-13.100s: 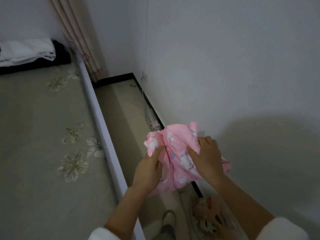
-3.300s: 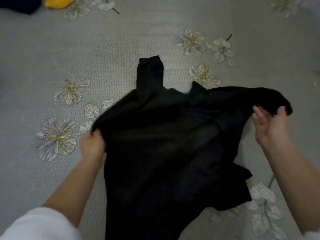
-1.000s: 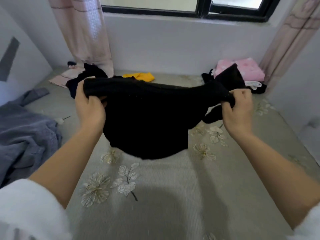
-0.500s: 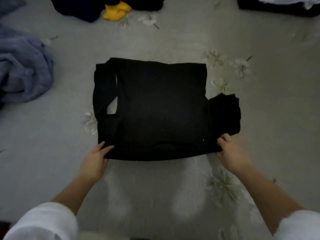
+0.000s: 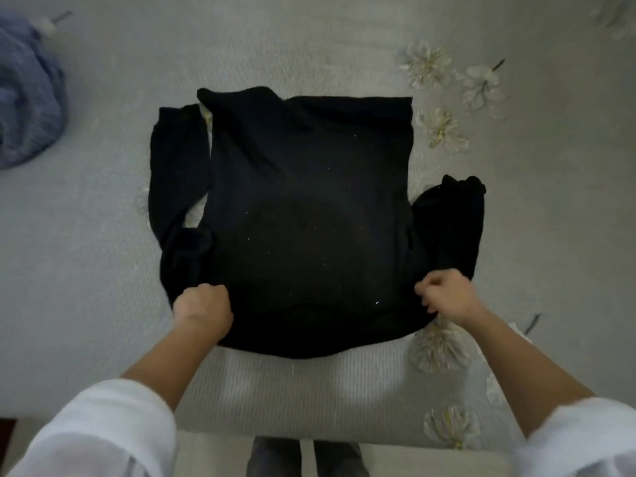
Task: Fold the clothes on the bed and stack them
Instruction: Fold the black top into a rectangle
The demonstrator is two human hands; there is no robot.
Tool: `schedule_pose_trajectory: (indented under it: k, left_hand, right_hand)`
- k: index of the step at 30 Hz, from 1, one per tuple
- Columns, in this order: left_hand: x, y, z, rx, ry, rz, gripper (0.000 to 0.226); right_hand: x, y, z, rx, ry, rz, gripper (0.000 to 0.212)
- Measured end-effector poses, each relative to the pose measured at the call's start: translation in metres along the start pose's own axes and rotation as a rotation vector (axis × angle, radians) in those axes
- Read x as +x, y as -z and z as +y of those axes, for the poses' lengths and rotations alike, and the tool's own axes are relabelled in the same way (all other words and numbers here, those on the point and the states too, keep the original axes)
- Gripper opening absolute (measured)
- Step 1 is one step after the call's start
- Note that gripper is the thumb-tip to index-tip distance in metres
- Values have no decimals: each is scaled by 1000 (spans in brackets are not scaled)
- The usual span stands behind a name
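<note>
A black long-sleeved top (image 5: 303, 208) lies spread flat on the grey flowered bed (image 5: 309, 46), its sleeves doubled back along both sides. My left hand (image 5: 203, 308) grips the near left corner of the top with curled fingers. At the near right corner my right hand (image 5: 444, 296) pinches the fabric where the right sleeve meets the body. Both hands sit at the edge nearest me.
A crumpled blue-grey garment (image 5: 27, 94) lies at the far left of the bed. The bed's near edge (image 5: 309, 433) runs just below my forearms, with my legs (image 5: 306, 457) on the floor beyond it.
The top went from held up in the air to laid flat on the bed. Since half a second ago my fingers have curled onto its near corners and the view has moved closer.
</note>
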State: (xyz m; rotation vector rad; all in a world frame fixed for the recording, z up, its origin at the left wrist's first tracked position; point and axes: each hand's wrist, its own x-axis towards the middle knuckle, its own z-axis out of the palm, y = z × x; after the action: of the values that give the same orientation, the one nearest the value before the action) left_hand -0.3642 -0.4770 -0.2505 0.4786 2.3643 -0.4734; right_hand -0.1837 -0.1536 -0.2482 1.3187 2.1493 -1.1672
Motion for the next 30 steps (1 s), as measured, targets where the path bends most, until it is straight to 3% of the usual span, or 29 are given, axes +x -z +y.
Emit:
schedule_pose_trajectory:
  k: [3,6,8,10,12,13,15,17,19,22,24,26,28,30]
  left_hand:
    - [-1,-5,36,-202,-257,266,43]
    - [4,-17,80,-309,-414,265,62]
    - [10,-23,109,-312,-456,226,72]
    - [16,-26,133,-308,-467,165,80]
    - [21,-26,151,-251,-427,79,88]
    - [22,-26,158,-199,-399,49,93]
    - [23,-22,166,-137,-355,9,101]
    - [23,-15,172,-149,-324,-35,102]
    - [20,-7,178,-143,-298,-82,101]
    - [17,-1,186,-132,-263,-136,104]
    - [16,2,188,-134,-243,-151,107]
    - [14,3,188,-134,-236,-151,107]
    - [8,1,188,-141,-248,-122,102]
    - [-1,-10,189,-162,-334,26,88]
  right_hand:
    - [13,14,4,286,7,493,21]
    - [29,25,7,500,-107,704,18]
    - [43,33,8,713,-156,602,34]
    - [52,40,1,828,-161,365,45]
    - [59,46,-12,784,-129,202,35]
    - [61,50,-19,785,-130,199,29]
    - [62,61,-32,939,-124,291,28]
    - [54,82,-33,1042,-1,541,17]
    - [34,101,-21,848,184,835,6]
    - [8,103,26,518,280,971,25]
    - [7,89,70,445,149,961,20]
    - [10,70,107,466,-114,834,9]
    - [15,57,139,564,-346,708,15]
    - [19,60,149,766,-431,689,20]
